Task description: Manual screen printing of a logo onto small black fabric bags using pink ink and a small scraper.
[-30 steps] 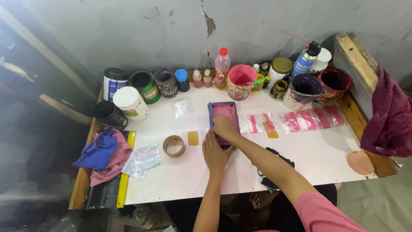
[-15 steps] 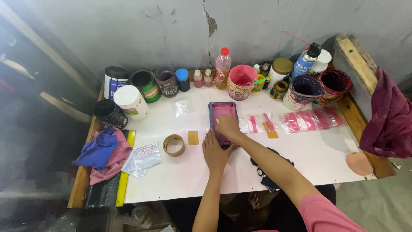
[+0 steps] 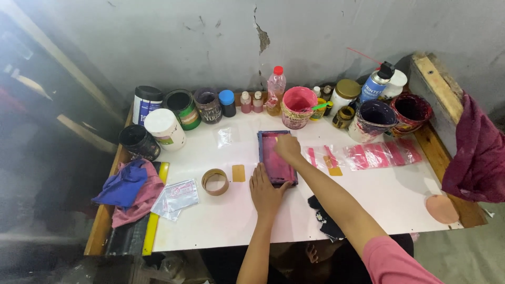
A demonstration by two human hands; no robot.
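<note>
Centrally, on the white table top (image 3: 368, 200): 1 small rectangular printing screen with a dark frame and pink-stained mesh (image 3: 277, 158), lying flat, long side running away from the person.

Hands: left hand (image 3: 265, 190) spread flat, fingers wide, pressing the near left edge of the frame and the table beside it; it grips nothing. Right hand (image 3: 288, 148) rests curled on the far part of the mesh; whether it holds a small tool underneath cannot be told.

Handling, as judged: frame looks stiff and light; mesh thin, likely wet with ink, so slippery and easily marked. Best taken by the frame's 2 long sides, not by the mesh.

Adjacent items:
- 1 brown tape roll (image 3: 215, 181) and 1 small tan card (image 3: 239, 173), left of the frame, apart from it.
- several clear plastic bags with pink stripes (image 3: 376, 155), to the right.
- 1 pink plastic bucket (image 3: 296, 107) among a row of paint tubs and bottles along the wall.
- 1 blue and pink rag pile (image 3: 129, 189) at the left edge.
</note>
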